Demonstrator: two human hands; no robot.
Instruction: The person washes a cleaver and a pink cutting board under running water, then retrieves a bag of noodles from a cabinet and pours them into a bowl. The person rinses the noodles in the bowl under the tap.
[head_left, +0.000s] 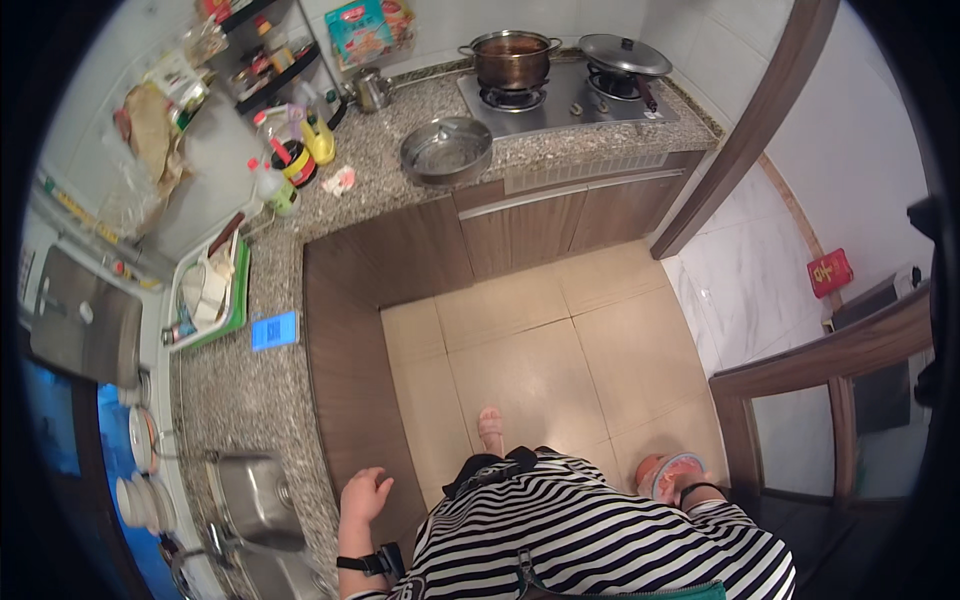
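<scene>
My left hand (364, 495) hangs beside the wooden cabinet front, near the granite counter's edge. Its thumb stands apart from the fingers and it holds nothing. At the lower right, my right hand (686, 480) overlaps a round orange container (646, 472) with a grey-blue rim. Whether the fingers grip the container or only pass in front of it, I cannot tell. To the left of my left hand is a steel double sink (251, 495). Farther along that counter lies a phone (274, 331) with a lit blue screen.
A steel pot (511, 64) and a lidded pan (624, 56) stand on the gas stove. In front of them is a round metal pan (447, 150). Bottles (274, 187) and a white-and-green tray (238, 289) line the left counter. Wooden door frames (742, 142) bound the right side.
</scene>
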